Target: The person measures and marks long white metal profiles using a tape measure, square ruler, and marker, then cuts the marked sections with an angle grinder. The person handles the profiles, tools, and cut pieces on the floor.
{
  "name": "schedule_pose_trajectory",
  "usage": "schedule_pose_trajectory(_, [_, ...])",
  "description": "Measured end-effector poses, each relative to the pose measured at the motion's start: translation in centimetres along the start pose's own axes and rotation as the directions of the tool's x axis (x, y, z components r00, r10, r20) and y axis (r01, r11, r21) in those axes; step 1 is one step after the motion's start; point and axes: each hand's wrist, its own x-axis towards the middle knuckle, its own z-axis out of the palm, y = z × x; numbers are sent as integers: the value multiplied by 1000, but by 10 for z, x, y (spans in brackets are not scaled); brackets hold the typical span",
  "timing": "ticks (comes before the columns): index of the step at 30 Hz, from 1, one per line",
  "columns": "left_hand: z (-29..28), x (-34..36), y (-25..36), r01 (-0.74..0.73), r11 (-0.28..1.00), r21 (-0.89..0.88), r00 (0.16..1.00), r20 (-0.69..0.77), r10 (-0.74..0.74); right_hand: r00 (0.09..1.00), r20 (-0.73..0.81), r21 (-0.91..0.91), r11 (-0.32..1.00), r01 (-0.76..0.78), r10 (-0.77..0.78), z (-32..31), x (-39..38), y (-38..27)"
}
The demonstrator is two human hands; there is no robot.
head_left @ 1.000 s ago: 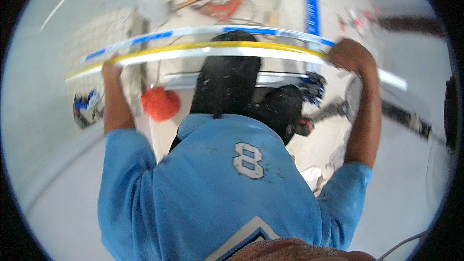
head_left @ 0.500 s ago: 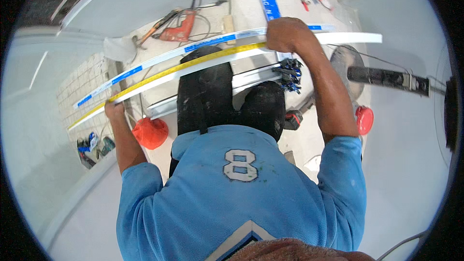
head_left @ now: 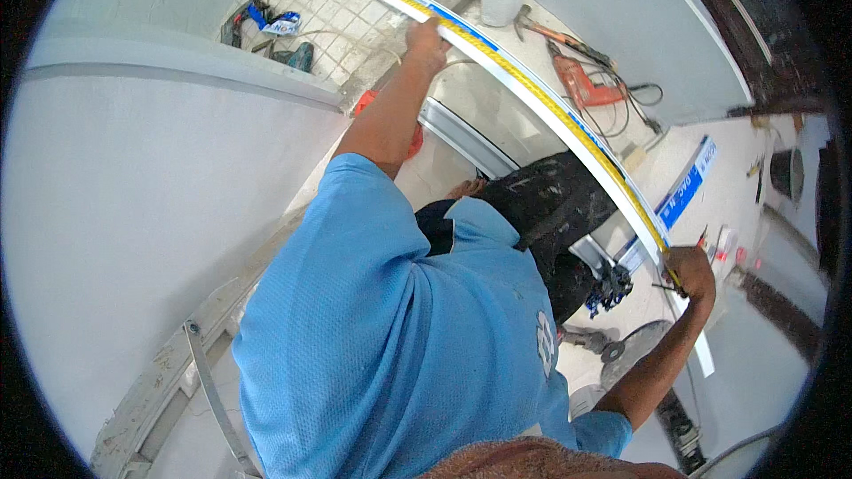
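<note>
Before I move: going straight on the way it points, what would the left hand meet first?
Probably the white strip with yellow measuring tape along it, which the left hand seems to grip; depth beyond is unclear.

At that moment, with arms (head_left: 387,120) wide apart, left hand (head_left: 428,46) forward, right hand (head_left: 692,273) rightward, both in a grip

A long white strip (head_left: 533,105) runs slanting from beyond the left hand (head_left: 428,44) to past the right hand (head_left: 690,273); a yellow measuring tape (head_left: 536,87) lies stretched along it.
</note>
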Motion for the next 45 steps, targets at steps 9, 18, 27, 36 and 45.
schedule_pose_trajectory(9, [-7, 11, 5, -54, 995, 79, 968, 248, 33, 948, 141, 494, 810, -317, 285, -62, 37, -18])
schedule_pose_trajectory(18, [-83, 37, -48, -192, 836, 514, 955, 293, 39, 858, 387, 703, 493, -512, 338, -97, 70, -25])
schedule_pose_trajectory(27, [-255, -61, -214, 17, 482, 876, 898, -226, 378, 884, 335, 647, 603, -467, 326, -89, 86, -25])
schedule_pose_trajectory(36, [-114, -47, -199, 531, 596, 603, 844, -440, -308, 923, 233, 607, 695, -384, 307, -72, 100, 10])
schedule_pose_trajectory(45, [-91, -27, -252, 384, 268, 883, 922, -351, -165, 907, 327, 527, 745, -409, 266, -60, 140, 48])
